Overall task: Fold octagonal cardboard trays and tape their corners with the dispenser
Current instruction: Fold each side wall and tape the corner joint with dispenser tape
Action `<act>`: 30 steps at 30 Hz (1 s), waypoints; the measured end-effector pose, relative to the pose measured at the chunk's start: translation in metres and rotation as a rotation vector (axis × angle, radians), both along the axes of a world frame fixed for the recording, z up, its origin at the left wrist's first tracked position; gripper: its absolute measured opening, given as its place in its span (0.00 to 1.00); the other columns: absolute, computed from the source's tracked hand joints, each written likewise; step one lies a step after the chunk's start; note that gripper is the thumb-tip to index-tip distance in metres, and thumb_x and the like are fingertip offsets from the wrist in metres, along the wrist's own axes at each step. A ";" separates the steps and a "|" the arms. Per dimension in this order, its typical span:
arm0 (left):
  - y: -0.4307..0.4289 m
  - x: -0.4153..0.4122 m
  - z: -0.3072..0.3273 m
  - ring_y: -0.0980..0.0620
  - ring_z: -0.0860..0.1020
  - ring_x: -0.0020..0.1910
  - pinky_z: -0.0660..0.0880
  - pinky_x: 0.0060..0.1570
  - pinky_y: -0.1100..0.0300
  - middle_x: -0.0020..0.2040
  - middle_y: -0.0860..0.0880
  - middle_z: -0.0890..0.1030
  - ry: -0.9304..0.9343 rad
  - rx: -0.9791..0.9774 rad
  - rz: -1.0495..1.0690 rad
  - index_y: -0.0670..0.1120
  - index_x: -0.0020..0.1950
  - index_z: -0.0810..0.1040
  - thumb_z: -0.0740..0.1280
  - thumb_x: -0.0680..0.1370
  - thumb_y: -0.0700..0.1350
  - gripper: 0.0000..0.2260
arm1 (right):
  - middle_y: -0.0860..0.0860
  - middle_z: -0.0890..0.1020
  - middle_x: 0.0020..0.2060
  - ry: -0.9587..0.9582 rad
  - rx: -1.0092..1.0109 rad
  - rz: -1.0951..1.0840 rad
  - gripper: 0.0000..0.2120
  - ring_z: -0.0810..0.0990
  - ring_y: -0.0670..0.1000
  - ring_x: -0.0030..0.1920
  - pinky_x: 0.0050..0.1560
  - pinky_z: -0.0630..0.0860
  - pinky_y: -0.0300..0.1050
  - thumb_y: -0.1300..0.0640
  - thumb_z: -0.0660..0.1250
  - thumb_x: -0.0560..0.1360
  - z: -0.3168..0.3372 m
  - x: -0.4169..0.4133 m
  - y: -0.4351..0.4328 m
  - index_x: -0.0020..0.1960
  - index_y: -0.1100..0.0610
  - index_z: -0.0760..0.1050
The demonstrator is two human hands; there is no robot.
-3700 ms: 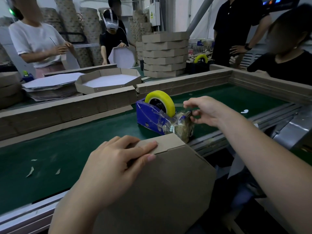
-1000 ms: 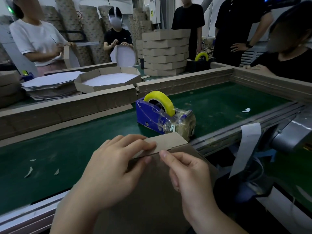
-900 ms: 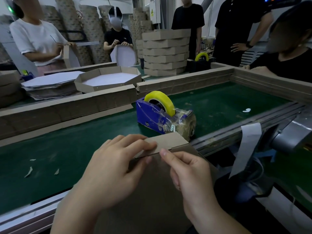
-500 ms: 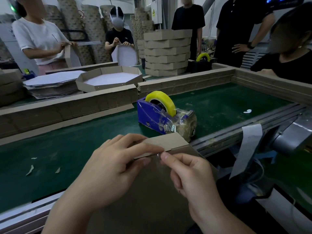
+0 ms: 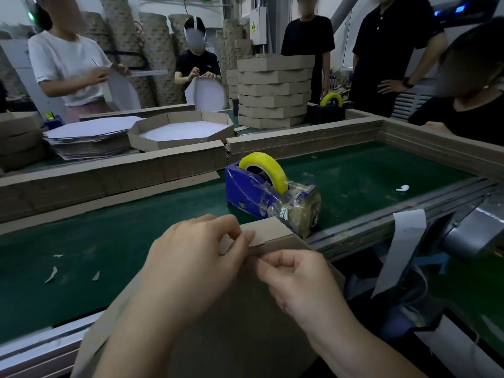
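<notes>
A cardboard tray (image 5: pixel 240 317) is held up at the near edge of the green belt (image 5: pixel 109 241), its brown underside turned toward the camera. Its folded side flap (image 5: pixel 268 231) is pinched at a top corner by the left hand (image 5: pixel 196 266), thumb and fingers closed on the flap. The right hand (image 5: pixel 297 279) is curled just beside it, fingertips pressed to the same corner — whether a strip of tape is gripped there cannot be told. Just behind the flap, on the belt, a blue tape dispenser (image 5: pixel 261 197) is seen with a yellow roll (image 5: pixel 266 166) (its cutter end wrapped in clear tape). Farther back, past a low cardboard wall (image 5: pixel 114 173), a finished tray (image 5: pixel 181 130) and a stack of trays (image 5: pixel 274 91) are set out — both well apart from the hands.
</notes>
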State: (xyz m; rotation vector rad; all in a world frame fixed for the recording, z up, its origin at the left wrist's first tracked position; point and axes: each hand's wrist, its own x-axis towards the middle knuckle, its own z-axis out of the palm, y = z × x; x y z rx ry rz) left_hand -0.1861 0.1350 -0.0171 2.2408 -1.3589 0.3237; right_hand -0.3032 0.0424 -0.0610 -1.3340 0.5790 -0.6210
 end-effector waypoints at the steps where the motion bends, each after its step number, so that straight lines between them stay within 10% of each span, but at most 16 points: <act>1: -0.002 -0.003 -0.001 0.57 0.72 0.37 0.64 0.31 0.64 0.38 0.60 0.76 -0.035 -0.014 0.024 0.58 0.40 0.73 0.54 0.72 0.67 0.17 | 0.45 0.70 0.16 0.005 -0.013 0.005 0.11 0.63 0.40 0.16 0.19 0.58 0.29 0.63 0.71 0.74 0.000 0.001 0.000 0.33 0.58 0.79; 11: -0.007 0.010 -0.011 0.58 0.77 0.42 0.67 0.32 0.63 0.41 0.61 0.81 -0.030 -0.068 -0.047 0.60 0.36 0.70 0.51 0.69 0.71 0.18 | 0.48 0.71 0.17 0.353 -0.311 0.138 0.15 0.65 0.47 0.17 0.22 0.62 0.37 0.50 0.69 0.75 0.003 -0.004 -0.023 0.37 0.59 0.82; 19: 0.004 0.013 -0.010 0.53 0.80 0.39 0.61 0.27 0.67 0.43 0.61 0.81 -0.161 -0.065 -0.122 0.59 0.40 0.77 0.63 0.71 0.64 0.11 | 0.47 0.76 0.30 0.237 -0.916 -0.256 0.04 0.75 0.45 0.32 0.31 0.71 0.39 0.48 0.69 0.73 0.020 0.007 -0.059 0.45 0.48 0.79; 25: 0.019 0.021 -0.009 0.56 0.78 0.48 0.70 0.34 0.59 0.52 0.64 0.76 -0.139 0.065 -0.130 0.65 0.52 0.70 0.64 0.68 0.66 0.15 | 0.43 0.74 0.29 0.103 -0.707 -0.009 0.08 0.71 0.39 0.31 0.33 0.69 0.33 0.46 0.70 0.72 0.010 0.014 -0.068 0.45 0.50 0.79; 30: 0.025 0.020 -0.008 0.56 0.77 0.48 0.70 0.34 0.59 0.52 0.65 0.76 -0.124 0.097 -0.108 0.65 0.52 0.69 0.65 0.66 0.67 0.17 | 0.41 0.81 0.37 0.130 -0.743 -0.252 0.04 0.78 0.38 0.39 0.37 0.71 0.31 0.48 0.67 0.75 0.034 0.021 -0.131 0.43 0.45 0.78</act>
